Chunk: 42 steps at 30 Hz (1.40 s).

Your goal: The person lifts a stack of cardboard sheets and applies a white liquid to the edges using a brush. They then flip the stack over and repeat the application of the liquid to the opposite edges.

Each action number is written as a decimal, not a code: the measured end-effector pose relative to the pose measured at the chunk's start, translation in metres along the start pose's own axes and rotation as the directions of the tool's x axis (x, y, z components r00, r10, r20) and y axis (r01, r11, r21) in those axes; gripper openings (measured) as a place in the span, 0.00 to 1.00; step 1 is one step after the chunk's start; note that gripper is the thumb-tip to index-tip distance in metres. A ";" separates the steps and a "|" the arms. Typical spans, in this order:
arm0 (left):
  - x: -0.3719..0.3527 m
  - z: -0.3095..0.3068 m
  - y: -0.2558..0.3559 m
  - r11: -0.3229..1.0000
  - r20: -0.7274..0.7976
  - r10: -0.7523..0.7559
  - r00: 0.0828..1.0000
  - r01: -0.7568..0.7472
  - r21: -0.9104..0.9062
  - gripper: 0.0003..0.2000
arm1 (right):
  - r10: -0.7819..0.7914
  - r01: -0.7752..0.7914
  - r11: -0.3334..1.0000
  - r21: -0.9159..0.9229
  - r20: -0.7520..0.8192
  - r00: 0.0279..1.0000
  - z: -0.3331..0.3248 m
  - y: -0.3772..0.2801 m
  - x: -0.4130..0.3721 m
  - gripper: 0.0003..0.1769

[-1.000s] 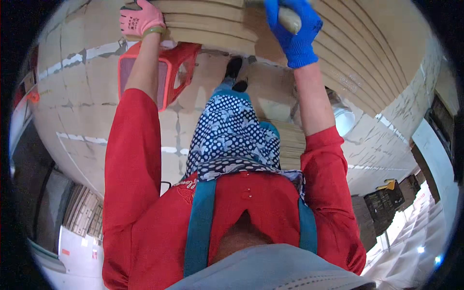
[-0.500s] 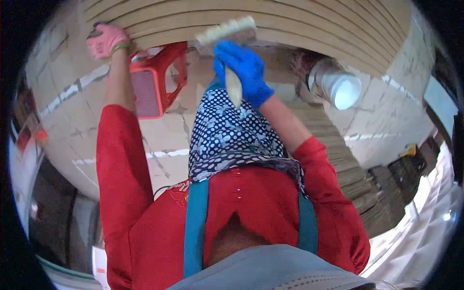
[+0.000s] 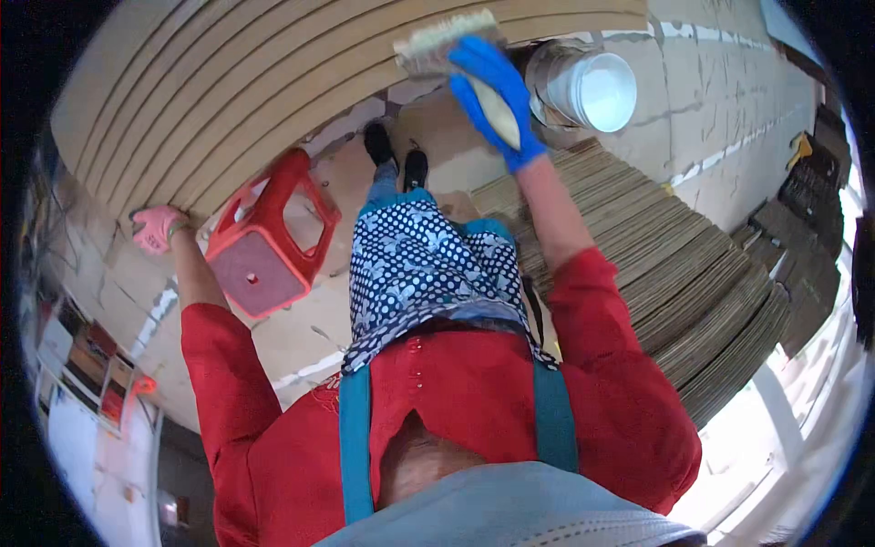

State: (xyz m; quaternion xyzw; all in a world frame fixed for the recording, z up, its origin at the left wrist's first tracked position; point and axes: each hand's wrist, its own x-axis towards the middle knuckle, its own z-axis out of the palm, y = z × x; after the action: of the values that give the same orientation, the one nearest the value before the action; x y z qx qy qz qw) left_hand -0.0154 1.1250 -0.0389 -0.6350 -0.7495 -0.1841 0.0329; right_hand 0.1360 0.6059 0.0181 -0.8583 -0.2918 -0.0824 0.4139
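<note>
My right hand (image 3: 497,100), in a blue glove, is closed round the pale handle of a wide brush (image 3: 447,41). The brush's light bristles lie over the near edge of a spread of overlapped tan cardboard sheets (image 3: 264,100), on the right side of it. At the near left corner of these sheets is my left hand (image 3: 157,228), in a pink glove. Its fingers are curled at the sheet's edge, and their tips are partly hidden.
A red plastic stool (image 3: 264,264) stands between my left arm and my legs. Right of the brush is a white bucket (image 3: 603,93), tilted in view. A long stack of cardboard (image 3: 656,264) lies along my right side. Dark stacked pieces (image 3: 802,246) are farther right.
My view has turned, so the sheets now slope down to the left. The brush in my right hand appears farther right. My left hand appears lower, still at the sheets' corner.
</note>
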 end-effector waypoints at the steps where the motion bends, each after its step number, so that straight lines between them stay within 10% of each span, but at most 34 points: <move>1: -0.002 -0.003 0.003 0.999 0.015 -0.049 0.999 0.048 0.018 0.25 | 0.037 -0.026 0.991 0.131 -0.086 0.996 0.002 0.012 0.015 0.13; 8: 0.022 0.023 -0.026 0.988 0.032 0.152 0.988 -0.153 0.038 0.27 | 0.394 -0.382 0.906 0.182 -0.034 0.918 -0.047 0.072 -0.112 0.13; 11: 0.044 0.046 -0.030 0.826 0.119 0.417 0.901 -0.430 0.363 0.20 | 0.423 -0.414 0.904 0.107 -0.068 0.904 -0.053 0.068 -0.117 0.14; 13: 0.016 0.012 -0.010 0.999 0.049 -0.019 0.999 0.018 0.039 0.22 | 0.302 -0.308 0.951 -0.023 -0.141 0.943 -0.054 0.051 -0.090 0.14; 17: -0.013 -0.026 0.007 0.996 0.193 0.026 0.981 -0.010 -0.086 0.30 | 0.148 -0.132 0.989 0.069 -0.358 0.922 -0.048 0.062 -0.014 0.14; 20: -0.031 -0.046 0.016 0.996 0.182 0.001 0.983 0.015 -0.084 0.32 | 0.322 -0.158 0.885 0.438 -0.332 0.887 -0.043 0.092 0.010 0.13; 26: -0.003 -0.022 0.002 0.997 0.147 0.023 0.989 -0.012 -0.074 0.31 | 0.757 -0.764 0.645 0.023 0.119 0.643 -0.067 0.097 -0.078 0.06; 30: 0.022 -0.007 -0.016 0.995 0.238 0.084 0.968 -0.067 -0.077 0.32 | 0.618 -0.572 0.779 0.255 -0.165 0.768 -0.081 0.060 0.014 0.06; 33: 0.044 0.010 -0.041 0.983 0.308 0.177 0.935 -0.154 -0.098 0.34 | 0.246 -0.083 0.923 0.376 -0.410 0.878 -0.059 0.081 0.117 0.08; 36: 0.027 -0.020 -0.058 0.972 0.236 0.196 0.952 -0.220 0.080 0.35 | -0.095 0.324 0.911 0.256 -0.633 0.768 -0.056 0.074 0.215 0.03; 39: -0.028 -0.069 -0.100 0.962 0.281 0.176 0.943 -0.225 0.154 0.36 | 0.046 0.178 0.898 0.402 -0.489 0.871 -0.025 0.128 0.209 0.07; 42: -0.068 -0.073 -0.186 0.752 0.440 0.445 0.780 -0.593 0.290 0.36 | 0.132 0.010 0.937 0.348 -0.382 0.915 -0.027 0.134 0.145 0.10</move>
State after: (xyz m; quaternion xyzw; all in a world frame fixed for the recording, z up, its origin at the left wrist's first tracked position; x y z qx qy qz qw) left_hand -0.1952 1.0143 -0.0340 -0.8205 -0.5545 0.1093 0.0854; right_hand 0.3337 0.5831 0.0020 -0.7468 -0.1839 -0.1906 0.6100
